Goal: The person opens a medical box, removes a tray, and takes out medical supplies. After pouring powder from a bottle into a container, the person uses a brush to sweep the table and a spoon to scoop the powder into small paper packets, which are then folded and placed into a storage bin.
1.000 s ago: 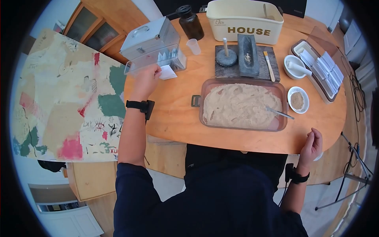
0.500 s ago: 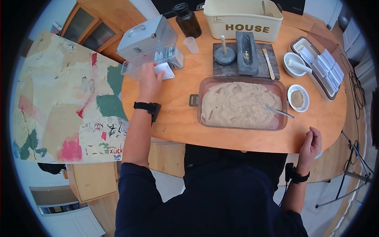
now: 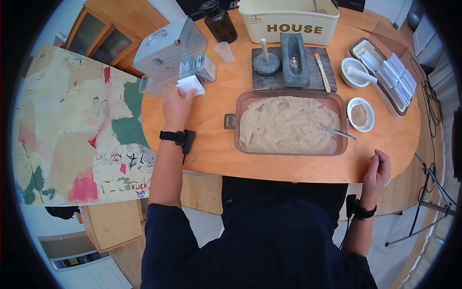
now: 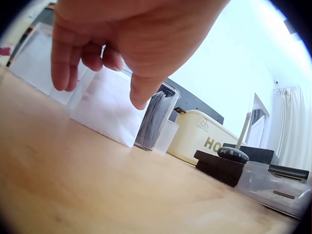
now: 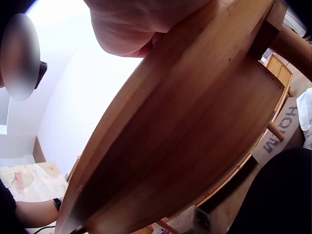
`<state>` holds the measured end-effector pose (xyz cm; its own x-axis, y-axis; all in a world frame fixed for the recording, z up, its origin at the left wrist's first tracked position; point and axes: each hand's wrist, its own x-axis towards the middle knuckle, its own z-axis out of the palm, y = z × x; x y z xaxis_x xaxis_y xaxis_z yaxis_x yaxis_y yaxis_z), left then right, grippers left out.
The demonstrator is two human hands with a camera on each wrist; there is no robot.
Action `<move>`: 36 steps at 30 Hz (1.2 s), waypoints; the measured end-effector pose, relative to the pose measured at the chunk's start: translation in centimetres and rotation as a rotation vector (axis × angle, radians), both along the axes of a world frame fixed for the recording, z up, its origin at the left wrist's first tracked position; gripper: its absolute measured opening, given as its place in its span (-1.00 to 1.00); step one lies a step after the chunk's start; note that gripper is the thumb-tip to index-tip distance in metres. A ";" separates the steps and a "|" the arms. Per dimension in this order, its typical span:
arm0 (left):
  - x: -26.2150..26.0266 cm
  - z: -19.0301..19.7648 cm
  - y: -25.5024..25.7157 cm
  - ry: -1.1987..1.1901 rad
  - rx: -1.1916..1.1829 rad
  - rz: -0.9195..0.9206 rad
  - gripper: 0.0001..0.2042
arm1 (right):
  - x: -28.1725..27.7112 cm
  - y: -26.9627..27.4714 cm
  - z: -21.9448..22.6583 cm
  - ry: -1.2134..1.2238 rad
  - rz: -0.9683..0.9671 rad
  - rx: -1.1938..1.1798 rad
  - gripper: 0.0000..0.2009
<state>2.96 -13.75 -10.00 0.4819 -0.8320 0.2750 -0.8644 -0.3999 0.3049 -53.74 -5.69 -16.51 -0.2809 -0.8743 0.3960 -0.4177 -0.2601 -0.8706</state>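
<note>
Beside the clear box [image 3: 153,83] at the table's left, my left hand [image 3: 177,105] pinches a white paper packet [image 3: 191,85]. In the left wrist view, the thumb of the left hand [image 4: 122,44] overlaps one side of the white packet [image 4: 109,107], with fingers at the other; exact contact is partly hidden. More packets [image 4: 157,114] stand inside the box. My right hand [image 3: 377,174], fingers loosely curled and holding nothing, rests at the table's front edge. In the right wrist view, the right hand [image 5: 141,24] lies above the table's wooden edge.
A tray of pale powder [image 3: 288,125] with a metal tool sits centrally. Behind it are a stone block [image 3: 294,60], a brush [image 3: 322,72] and a cream HOUSE bin [image 3: 291,24]. Mortar [image 3: 351,77], powder bowl [image 3: 360,114] and packet box [image 3: 394,79] stand right; a dark bottle [image 3: 221,26] stands back left.
My left hand has moved from over the clear box toward the packet and now holds it at its near side. The view has shifted slightly. The right hand has stayed at the table's edge.
</note>
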 end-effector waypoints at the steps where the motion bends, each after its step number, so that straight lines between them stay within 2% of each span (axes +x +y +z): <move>1: 0.1 -0.2 -0.1 0.002 0.000 0.002 -0.56 | 0.0 0.0 0.0 0.009 0.003 -0.006 -0.87; 3: 0.3 -0.6 -0.3 0.007 -0.019 0.010 -0.48 | 0.0 -0.1 0.0 0.022 0.012 -0.013 -0.87; 11: -0.1 -1.9 -1.5 0.025 -0.027 -0.030 -0.46 | 0.3 -0.1 0.3 0.022 -0.008 0.005 -0.87; 16: -1.0 -0.7 -0.3 0.045 0.006 0.003 -0.47 | 0.7 -0.1 0.6 0.047 -0.019 0.005 -0.87; 18: -1.8 0.0 0.2 -0.039 0.024 0.048 -0.51 | 0.6 -0.3 0.4 0.094 -0.044 -0.034 -0.87; 19: -1.9 -0.1 0.3 -0.015 0.034 0.015 -0.51 | 0.4 -0.3 0.6 0.124 -0.027 -0.032 -0.87; 21: -1.8 -0.2 0.7 0.253 -0.089 -0.149 -0.61 | 0.6 -0.3 1.2 0.156 -0.025 -0.013 -0.88; 22: -2.9 0.2 0.6 0.269 -0.086 -0.161 -0.61 | 0.7 -0.3 1.3 0.172 -0.037 -0.010 -0.88; 24: -4.9 1.0 0.7 0.843 -0.172 -0.315 -0.76 | 1.0 -0.5 1.4 0.104 -0.006 -0.013 -0.89; 25: -5.9 1.6 0.6 0.848 -0.173 -0.313 -0.76 | 1.1 -0.5 1.6 0.110 -0.005 -0.013 -0.89; 27: -7.4 2.4 0.1 1.350 -0.295 -0.359 -0.79 | 1.4 -0.5 1.7 0.110 -0.030 -0.016 -0.91; 28: -7.1 2.1 -0.3 1.356 -0.297 -0.361 -0.79 | 1.5 -0.5 1.8 0.116 -0.031 -0.018 -0.91; 30: -6.2 0.8 -1.4 1.913 -0.354 -0.572 -0.77 | 1.6 -0.5 2.1 0.191 -0.044 -0.020 -0.90; 31: -5.9 0.1 -1.9 1.923 -0.348 -0.578 -0.77 | 1.6 -0.4 2.1 0.199 -0.053 -0.019 -0.90; 33: -5.5 -1.3 -2.4 2.238 -0.373 -0.673 -0.74 | 1.7 -0.5 2.3 0.226 -0.048 -0.011 -0.89; 36: -5.3 -3.1 -2.6 2.303 -0.410 -0.676 -0.74 | 1.7 -0.6 2.0 0.215 -0.059 0.022 -0.89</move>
<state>-2.30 -16.31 -13.14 -0.0676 -0.9966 0.0479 0.8667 -0.0348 0.4976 -52.04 -6.30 -14.50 -0.2429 -0.8679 0.4332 -0.6085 -0.2114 -0.7649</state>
